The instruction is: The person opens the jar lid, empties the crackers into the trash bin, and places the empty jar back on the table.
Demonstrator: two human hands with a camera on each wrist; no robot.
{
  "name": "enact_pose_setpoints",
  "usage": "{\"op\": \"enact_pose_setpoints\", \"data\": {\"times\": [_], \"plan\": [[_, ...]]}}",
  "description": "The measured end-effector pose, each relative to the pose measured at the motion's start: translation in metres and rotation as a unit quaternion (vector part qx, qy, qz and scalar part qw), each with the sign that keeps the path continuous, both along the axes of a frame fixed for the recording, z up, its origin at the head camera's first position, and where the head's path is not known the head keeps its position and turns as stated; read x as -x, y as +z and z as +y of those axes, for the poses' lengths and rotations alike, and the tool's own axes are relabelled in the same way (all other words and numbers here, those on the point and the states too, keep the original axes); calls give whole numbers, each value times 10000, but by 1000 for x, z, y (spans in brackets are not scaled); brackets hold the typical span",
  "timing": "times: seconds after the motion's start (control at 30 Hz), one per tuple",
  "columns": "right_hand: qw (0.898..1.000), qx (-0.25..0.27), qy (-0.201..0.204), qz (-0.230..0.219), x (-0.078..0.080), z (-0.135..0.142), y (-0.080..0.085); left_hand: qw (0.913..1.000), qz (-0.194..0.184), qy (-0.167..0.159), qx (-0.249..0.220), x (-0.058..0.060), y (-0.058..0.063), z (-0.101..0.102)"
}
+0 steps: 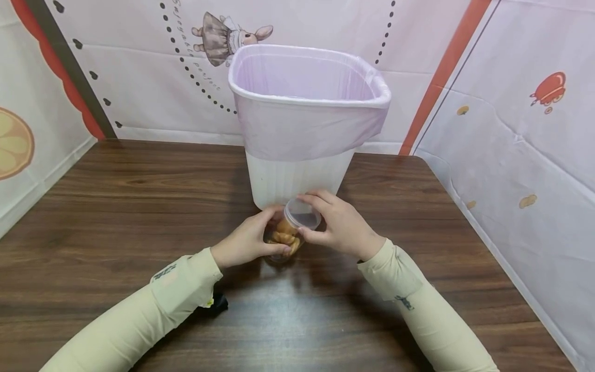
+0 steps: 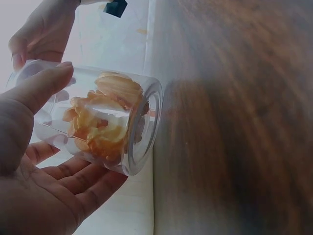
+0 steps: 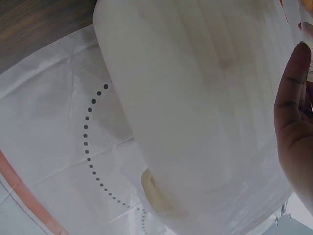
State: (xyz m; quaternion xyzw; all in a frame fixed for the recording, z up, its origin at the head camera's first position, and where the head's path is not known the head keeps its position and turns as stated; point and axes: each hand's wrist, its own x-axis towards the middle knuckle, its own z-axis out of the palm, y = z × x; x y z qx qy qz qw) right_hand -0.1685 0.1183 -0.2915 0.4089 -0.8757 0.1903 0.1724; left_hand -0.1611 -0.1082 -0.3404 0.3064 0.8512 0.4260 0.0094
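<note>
A clear plastic jar (image 2: 155,110) with several golden-brown biscuits (image 1: 285,238) inside is held over the table, tilted, close to the front of the bin. My left hand (image 1: 248,238) grips the jar's body, thumb on the near side and fingers round the far side. At the jar's upper end sits a round translucent lid (image 1: 304,214). My right hand (image 1: 341,223) holds this lid by its edge between thumb and fingers. In the left wrist view the jar's base faces the table, and the right hand shows behind its lid end.
Behind the hands stands a tall white bin (image 1: 297,173) lined with a pale purple bag (image 1: 307,129). The dark wooden table (image 1: 139,206) lies beneath. Printed cloth (image 1: 511,155) hangs round the back and sides. A small black object (image 1: 218,304) shows beside the left sleeve.
</note>
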Motion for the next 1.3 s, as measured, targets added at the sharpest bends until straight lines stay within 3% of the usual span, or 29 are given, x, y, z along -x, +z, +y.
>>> {"op": "enact_pose_setpoints", "data": {"times": [0.23,0.63,1.3], "plan": [[9995,-132,20,272,1,0,0,10000,26,-47,-5,-1,1,0],[9983,36,-542,202,-2,-1,-1,9998,186,-106,22,0,0,4],[9997,182,-144,-118,0,2,1,9997,243,-87,25,-1,1,3]]}}
